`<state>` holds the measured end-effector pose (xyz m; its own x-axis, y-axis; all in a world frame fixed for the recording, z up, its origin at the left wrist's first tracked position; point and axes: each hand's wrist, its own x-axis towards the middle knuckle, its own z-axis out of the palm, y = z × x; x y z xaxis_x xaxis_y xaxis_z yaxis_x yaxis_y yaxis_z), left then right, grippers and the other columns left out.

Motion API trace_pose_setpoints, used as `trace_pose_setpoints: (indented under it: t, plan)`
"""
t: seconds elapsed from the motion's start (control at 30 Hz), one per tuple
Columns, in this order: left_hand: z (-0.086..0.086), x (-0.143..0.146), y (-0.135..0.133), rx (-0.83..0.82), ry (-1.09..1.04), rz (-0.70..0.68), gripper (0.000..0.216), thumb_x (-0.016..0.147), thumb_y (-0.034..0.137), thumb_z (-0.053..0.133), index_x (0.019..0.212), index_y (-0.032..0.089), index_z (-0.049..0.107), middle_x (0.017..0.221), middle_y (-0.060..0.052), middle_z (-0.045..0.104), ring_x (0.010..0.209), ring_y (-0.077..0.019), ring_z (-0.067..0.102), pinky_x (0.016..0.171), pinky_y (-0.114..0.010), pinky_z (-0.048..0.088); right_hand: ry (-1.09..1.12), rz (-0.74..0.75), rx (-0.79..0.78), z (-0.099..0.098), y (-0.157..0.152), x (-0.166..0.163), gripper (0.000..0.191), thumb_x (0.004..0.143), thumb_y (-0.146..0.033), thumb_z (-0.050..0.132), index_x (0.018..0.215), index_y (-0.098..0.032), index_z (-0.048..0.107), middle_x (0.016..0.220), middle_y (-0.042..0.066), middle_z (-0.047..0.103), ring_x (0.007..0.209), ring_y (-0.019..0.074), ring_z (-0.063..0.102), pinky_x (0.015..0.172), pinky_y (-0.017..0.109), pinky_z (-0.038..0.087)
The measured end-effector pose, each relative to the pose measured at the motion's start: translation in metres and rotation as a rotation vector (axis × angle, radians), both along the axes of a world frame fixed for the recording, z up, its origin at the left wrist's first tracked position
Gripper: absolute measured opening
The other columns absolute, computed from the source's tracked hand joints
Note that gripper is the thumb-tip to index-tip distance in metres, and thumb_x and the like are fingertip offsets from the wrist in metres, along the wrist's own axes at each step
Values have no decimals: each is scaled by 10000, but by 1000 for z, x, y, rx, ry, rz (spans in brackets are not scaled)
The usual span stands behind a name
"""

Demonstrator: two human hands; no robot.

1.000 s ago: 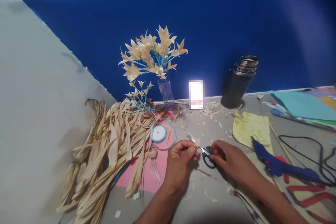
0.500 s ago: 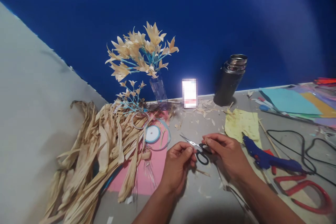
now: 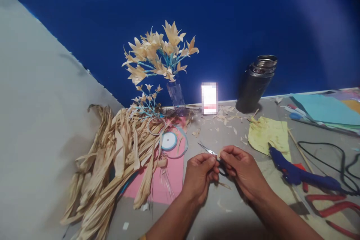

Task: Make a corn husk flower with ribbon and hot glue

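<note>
My left hand [image 3: 198, 175] is closed in a pinch, thumb against the forefinger; what it holds is hidden by the fingertips. Close on its right, my right hand [image 3: 246, 170] pinches a small pale scrap of dried corn husk [image 3: 220, 153]. The fingertips of both hands nearly meet. Behind and below them lie small scissors [image 3: 208, 149], blades pointing to the far left, with the black handles partly covered by my fingers. A thin husk strip [image 3: 224, 185] lies on the table beneath the hands.
Dried corn husks [image 3: 112, 157] heap at left beside a ribbon spool [image 3: 168, 141] on pink paper [image 3: 174, 180]. Husk flowers [image 3: 157, 50] stand in a clear vase [image 3: 176, 95]. At right are a dark flask [image 3: 254, 88], blue glue gun [image 3: 303, 174], its cord and red-handled pliers [image 3: 334, 208].
My hands have come closer together over the scissors, covering more of the handles. The whole view has shifted, so the objects sit further right in the picture.
</note>
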<state>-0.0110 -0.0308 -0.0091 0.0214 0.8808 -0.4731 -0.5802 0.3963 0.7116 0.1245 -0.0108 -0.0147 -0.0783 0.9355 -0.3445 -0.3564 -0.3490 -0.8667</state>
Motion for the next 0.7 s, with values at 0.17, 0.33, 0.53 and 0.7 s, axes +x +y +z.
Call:
trace_pose_setpoints:
  t: [0.17,0.33,0.53,0.7]
  plan:
    - [0,1,1,11,58,10,394,543,337,949,757,93,726,645,-34,670,499,-95,577,428,-196,450,-118,-6,54,6,-1,-1,495,582,-578,911,741,-173,674,571,-31,588,458,76,428,439,214,311]
    - [-2,2,1,32,140,6,374,555,345,917,759,91,734,623,-44,679,452,-109,572,402,-218,451,-205,11,134,1,-4,-1,431,675,-564,862,778,-180,697,618,0,662,526,127,547,509,248,416]
    - [-1,0,-1,83,253,13,289,662,362,846,753,130,700,562,-1,634,395,-93,506,395,-209,376,-329,62,183,-4,-6,2,380,737,-541,804,816,-184,701,679,18,696,611,161,597,583,273,458]
    - [7,-5,-2,265,396,100,163,711,289,799,716,160,700,591,13,622,530,-96,533,536,-211,422,-457,40,272,-6,-11,7,299,762,-487,755,826,-200,695,685,3,661,624,162,565,575,272,445]
